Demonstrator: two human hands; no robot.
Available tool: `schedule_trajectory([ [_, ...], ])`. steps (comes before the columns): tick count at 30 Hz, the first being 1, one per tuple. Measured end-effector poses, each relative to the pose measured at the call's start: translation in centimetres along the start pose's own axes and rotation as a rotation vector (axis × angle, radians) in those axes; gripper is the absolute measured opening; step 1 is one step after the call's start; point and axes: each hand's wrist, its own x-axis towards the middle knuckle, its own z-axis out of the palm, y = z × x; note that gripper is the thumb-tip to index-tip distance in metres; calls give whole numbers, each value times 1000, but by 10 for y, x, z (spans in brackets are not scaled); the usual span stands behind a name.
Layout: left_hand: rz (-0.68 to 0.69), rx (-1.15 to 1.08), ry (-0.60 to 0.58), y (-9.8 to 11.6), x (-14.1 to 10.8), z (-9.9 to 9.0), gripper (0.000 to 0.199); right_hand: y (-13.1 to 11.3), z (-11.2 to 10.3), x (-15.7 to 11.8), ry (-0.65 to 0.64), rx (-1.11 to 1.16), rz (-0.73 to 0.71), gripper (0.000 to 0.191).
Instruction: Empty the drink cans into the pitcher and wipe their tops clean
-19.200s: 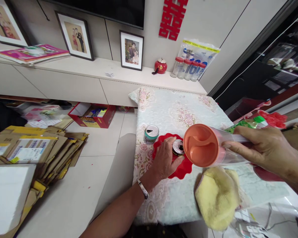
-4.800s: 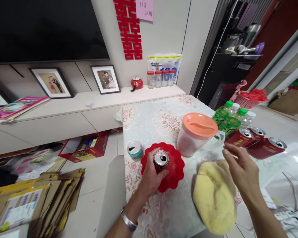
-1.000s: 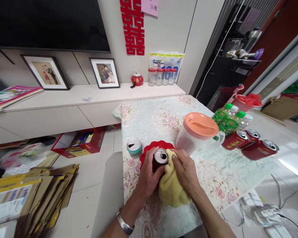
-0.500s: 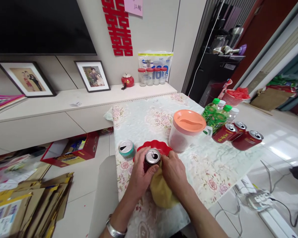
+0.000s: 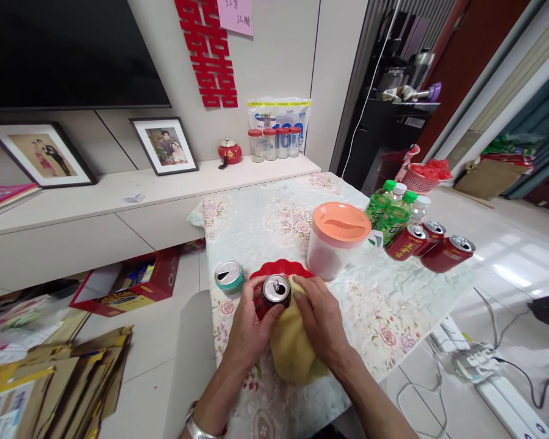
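Observation:
My left hand (image 5: 251, 323) is wrapped round an opened soda can (image 5: 276, 289), its silver top facing up toward me. Against the can's right side, my right hand (image 5: 319, 314) grips a yellow cloth (image 5: 293, 347), which hangs down over the table's near part. Just behind the can shows a red scalloped dish (image 5: 281, 267), partly hidden by the hands. To the left stands a teal can (image 5: 229, 277) with an opened top. A clear pitcher with an orange lid (image 5: 341, 222) is beyond my right hand.
Red cans (image 5: 448, 253) and green-capped bottles (image 5: 396, 213) stand at the table's right side. The table has a floral cloth (image 5: 384, 305). Cables and power strips (image 5: 480, 366) lie on the floor at right; flattened cardboard (image 5: 82, 378) is at left.
My right hand has shifted the yellow cloth up to the can's rim on its right side, with its fingers now flatter. The view has moved slightly.

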Motion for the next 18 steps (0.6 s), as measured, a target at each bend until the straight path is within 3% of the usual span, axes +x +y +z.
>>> schedule_trajectory([
  [9, 14, 53, -24, 2, 1, -2, 54, 25, 8, 41, -220, -139, -17, 28],
  [13, 95, 124, -18, -4, 0, -2, 52, 28, 13, 37, -333, -222, 8, 28],
  [18, 216, 270, 43, -7, -4, 0, 50, 22, 12, 26, -374, -364, 67, 31],
])
